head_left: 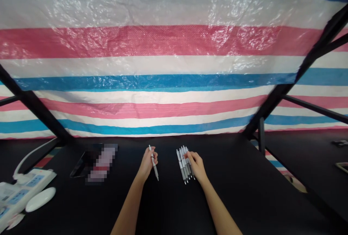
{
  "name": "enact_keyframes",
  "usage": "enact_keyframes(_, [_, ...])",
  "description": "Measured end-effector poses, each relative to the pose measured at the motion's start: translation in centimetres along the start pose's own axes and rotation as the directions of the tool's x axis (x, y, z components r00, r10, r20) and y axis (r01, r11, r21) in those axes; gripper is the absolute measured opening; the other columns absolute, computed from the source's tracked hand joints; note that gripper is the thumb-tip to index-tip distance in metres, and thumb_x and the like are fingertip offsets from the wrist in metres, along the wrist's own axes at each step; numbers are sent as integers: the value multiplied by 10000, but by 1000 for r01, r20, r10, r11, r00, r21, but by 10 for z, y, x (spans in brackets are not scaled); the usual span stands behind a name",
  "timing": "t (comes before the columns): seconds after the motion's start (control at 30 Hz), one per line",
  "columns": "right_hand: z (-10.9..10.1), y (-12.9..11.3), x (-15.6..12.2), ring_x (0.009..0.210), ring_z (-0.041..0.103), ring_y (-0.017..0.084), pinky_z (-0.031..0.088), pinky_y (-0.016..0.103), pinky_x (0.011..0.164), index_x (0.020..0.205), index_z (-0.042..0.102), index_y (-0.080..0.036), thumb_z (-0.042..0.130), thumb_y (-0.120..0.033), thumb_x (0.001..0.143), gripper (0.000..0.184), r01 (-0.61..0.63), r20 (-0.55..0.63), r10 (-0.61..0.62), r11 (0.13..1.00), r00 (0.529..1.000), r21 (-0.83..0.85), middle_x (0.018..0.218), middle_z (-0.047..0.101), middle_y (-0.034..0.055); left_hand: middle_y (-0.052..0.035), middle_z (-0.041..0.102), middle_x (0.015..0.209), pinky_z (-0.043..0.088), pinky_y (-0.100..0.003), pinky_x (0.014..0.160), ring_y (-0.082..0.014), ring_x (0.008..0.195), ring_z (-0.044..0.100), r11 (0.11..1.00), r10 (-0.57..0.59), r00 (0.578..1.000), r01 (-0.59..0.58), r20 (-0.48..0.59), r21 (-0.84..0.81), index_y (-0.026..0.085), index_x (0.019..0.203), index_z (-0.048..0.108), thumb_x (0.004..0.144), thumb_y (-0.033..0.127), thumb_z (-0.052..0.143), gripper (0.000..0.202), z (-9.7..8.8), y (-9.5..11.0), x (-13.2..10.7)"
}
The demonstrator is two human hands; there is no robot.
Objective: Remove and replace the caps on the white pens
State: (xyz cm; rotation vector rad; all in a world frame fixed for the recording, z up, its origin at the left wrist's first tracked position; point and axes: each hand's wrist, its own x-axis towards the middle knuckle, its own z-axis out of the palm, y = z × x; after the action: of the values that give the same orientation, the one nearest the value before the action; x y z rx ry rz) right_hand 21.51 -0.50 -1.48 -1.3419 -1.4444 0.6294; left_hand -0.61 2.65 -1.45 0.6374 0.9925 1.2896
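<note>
My left hand point(146, 163) is shut around a white retractable pen point(155, 172), which runs through the fingers with its tip pointing down toward me. A little to the right, several similar white-and-grey pens point(182, 165) lie side by side on the black table point(168, 206). My right hand point(197, 166) rests on the right end of that group, with its fingers touching the pens. Part of the group is hidden beneath those fingers, and I cannot tell if the hand grips any pen.
Left of my hands lie a dark tablet or phone point(80, 164) and a pixelated object point(102, 162). A white power strip point(24, 191) and white mouse point(40, 199) sit at far left. Black metal bars point(272, 106) frame a striped tarp point(163, 39).
</note>
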Motion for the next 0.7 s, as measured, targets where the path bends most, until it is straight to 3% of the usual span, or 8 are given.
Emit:
enact_keyframes(0.1, [0,-1,0,732,574,213,412,313,710,649,653,-201,417,-540,840,456,6,18,-5,999,1000,-31,720,671,55,57,535,557,411,-226,510,-99,453,480,934,225,972,-193,-75,301,193,981,525,698,267,581,298,-12,3,2])
enact_keyframes(0.17, [-1,-2,0,722,570,213,407,308,695,651,654,-204,430,-531,837,438,12,26,-10,999,1000,-46,706,667,53,17,589,635,439,-277,628,-150,591,559,828,351,931,-262,-96,495,201,990,581,694,260,590,302,-18,6,2])
enact_keyframes(0.27, [0,-3,0,716,563,213,405,309,691,663,654,-210,440,-534,829,422,18,27,-16,998,1000,-52,706,663,54,-59,647,836,413,-350,805,-242,871,581,627,490,872,-329,-29,706,211,962,641,713,263,575,263,-21,6,2])
enact_keyframes(0.37, [0,-3,0,725,556,216,404,314,702,676,650,-214,439,-538,824,414,23,33,-21,998,999,-60,709,656,53,-98,638,994,366,-400,894,-289,1010,526,421,536,842,-329,61,845,216,973,659,742,249,537,263,-21,1,3])
enact_keyframes(0.5, [0,-3,0,717,539,213,392,316,700,670,628,-216,434,-483,839,370,58,44,-52,989,998,-136,697,637,51,-101,627,1038,363,-409,887,-298,1022,503,237,530,838,-294,130,926,233,1029,652,769,206,495,305,-22,-6,6])
enact_keyframes(0.6, [0,-3,-1,695,520,200,375,315,703,707,625,-206,448,-405,844,300,104,25,-101,964,995,-246,694,613,43,-105,623,1038,373,-413,865,-301,1010,501,197,531,833,-301,157,933,236,1042,651,779,201,486,313,-24,-7,6])
enact_keyframes(0.7, [-1,-3,-2,676,504,195,349,300,657,731,630,-200,477,-361,820,239,72,-47,-97,921,994,-383,646,569,29,-100,623,1032,378,-410,862,-296,1005,500,187,536,830,-297,156,936,243,1033,656,779,200,489,307,-23,-7,5])
